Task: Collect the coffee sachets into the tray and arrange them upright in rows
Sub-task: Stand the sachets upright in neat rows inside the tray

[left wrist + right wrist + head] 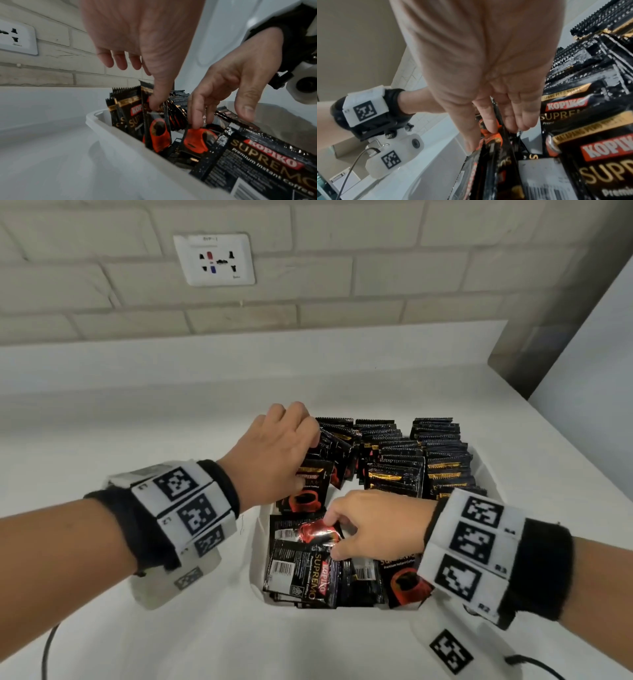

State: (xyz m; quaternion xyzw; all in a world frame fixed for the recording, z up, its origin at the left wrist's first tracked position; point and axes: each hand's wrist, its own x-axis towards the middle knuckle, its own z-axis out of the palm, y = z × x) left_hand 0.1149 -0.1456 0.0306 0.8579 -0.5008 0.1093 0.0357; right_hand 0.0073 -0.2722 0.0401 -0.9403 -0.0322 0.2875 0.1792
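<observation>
A white tray (257, 546) on the white counter holds black coffee sachets. Upright rows (442, 453) fill its far part, and several loose sachets (301, 570) lie flat in the near part. My left hand (308, 457) is at the left row; its thumb (154, 105) presses the front upright sachet (159, 129), and its fingers hang relaxed above the row's tops. My right hand (332, 535) reaches over the loose pile and pinches a glossy sachet (313, 534) with a red cup print between thumb and fingers (491, 128). What lies under the pile is hidden.
A brick wall with a white power socket (214, 259) stands behind the counter. A grey panel (565, 302) rises at the right. Cables (48, 645) trail from the wrist cameras near the front edge. Bare counter (137, 422) lies left of and beyond the tray.
</observation>
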